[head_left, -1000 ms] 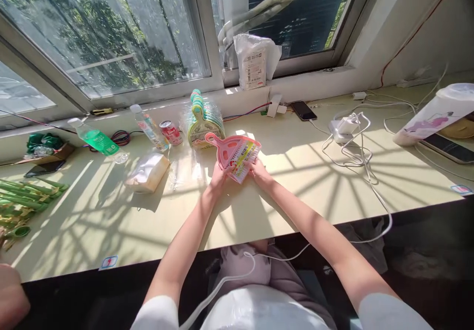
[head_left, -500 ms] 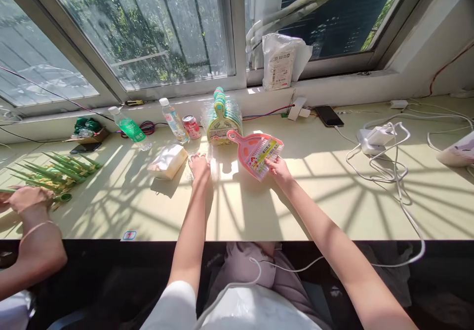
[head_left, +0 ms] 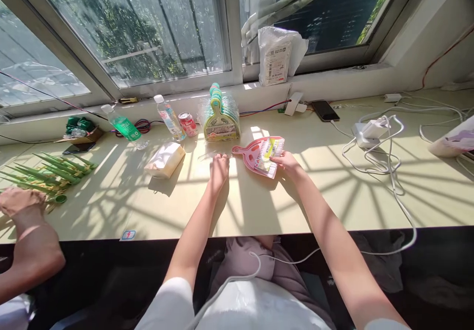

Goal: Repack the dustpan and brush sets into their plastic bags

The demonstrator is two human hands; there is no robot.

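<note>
My right hand [head_left: 289, 162] grips a pink dustpan [head_left: 249, 155] by its wide end, where a small brush with a yellow and white label [head_left: 269, 152] lies in the pan. The dustpan's looped handle points left, toward my left hand [head_left: 219, 166]. That hand is closed just above the table, pinching what looks like a thin clear plastic bag [head_left: 208, 155]; its outline is faint in the sunlight. Behind them stands a row of several wrapped dustpan sets [head_left: 222, 120], the front one yellow-green, handles upward.
A tissue pack [head_left: 165, 160], a drink can [head_left: 187, 124] and two bottles, one with a green label [head_left: 126, 127], stand to the left. At far left a co-worker's hand [head_left: 22, 202] rests by green pointed pieces [head_left: 55, 174]. A phone [head_left: 326, 110] and white cables [head_left: 388, 172] lie right.
My left hand has moved right, from beside the tissue pack toward the dustpan handle, and its fingers have closed. The dustpan has turned a little, its handle now lower.
</note>
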